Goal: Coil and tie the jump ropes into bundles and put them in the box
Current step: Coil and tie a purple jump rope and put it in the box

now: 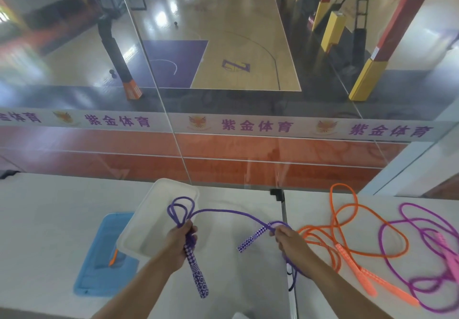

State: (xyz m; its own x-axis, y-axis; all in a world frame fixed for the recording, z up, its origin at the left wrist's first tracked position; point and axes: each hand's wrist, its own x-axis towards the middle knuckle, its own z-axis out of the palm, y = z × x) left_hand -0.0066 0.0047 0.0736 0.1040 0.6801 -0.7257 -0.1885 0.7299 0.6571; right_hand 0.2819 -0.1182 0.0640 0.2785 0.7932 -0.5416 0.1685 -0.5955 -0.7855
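Note:
I hold a dark purple jump rope (223, 211) over the white table. My left hand (179, 239) grips a few short loops of it together with one patterned purple-and-white handle (197, 272), which points down toward me. My right hand (286, 240) grips the cord just beside the second patterned handle (252, 239); more cord hangs below that hand. The cord arcs between my hands above the white box (159, 194), which looks empty and sits tilted on its blue lid (99, 269).
An orange jump rope (347, 221) and a magenta jump rope (422, 229) lie loose and tangled on the right table. A dark gap (288, 219) separates the two tables. A glass wall stands right behind them, overlooking a basketball court.

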